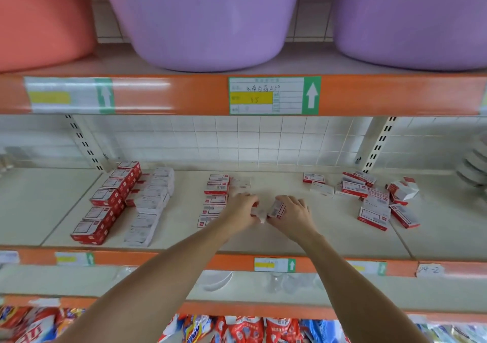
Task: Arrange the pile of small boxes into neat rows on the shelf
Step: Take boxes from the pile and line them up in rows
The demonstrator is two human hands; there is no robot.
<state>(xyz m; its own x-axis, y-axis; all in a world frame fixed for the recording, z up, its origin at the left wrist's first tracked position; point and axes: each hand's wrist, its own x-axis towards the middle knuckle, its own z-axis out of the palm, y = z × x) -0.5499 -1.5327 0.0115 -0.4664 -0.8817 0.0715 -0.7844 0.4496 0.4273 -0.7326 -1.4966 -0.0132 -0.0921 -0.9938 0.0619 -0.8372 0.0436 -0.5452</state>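
Observation:
Small red-and-white boxes lie on the pale shelf (263,239). Two neat stacked rows (105,203) run along its left part, and a single flat row (214,197) runs down the middle. A loose pile (374,197) of the same boxes lies at the right. My left hand (241,210) and my right hand (292,212) meet at the shelf's centre. My right hand grips a small box (276,209), tilted on edge. My left hand's fingers curl round another small box (255,209), mostly hidden.
Purple basins (205,20) and a pink one (39,18) sit on the shelf above, behind an orange rail with price labels (274,96). White dishes (474,168) stand at the far right. Snack bags (250,329) fill the bottom shelf.

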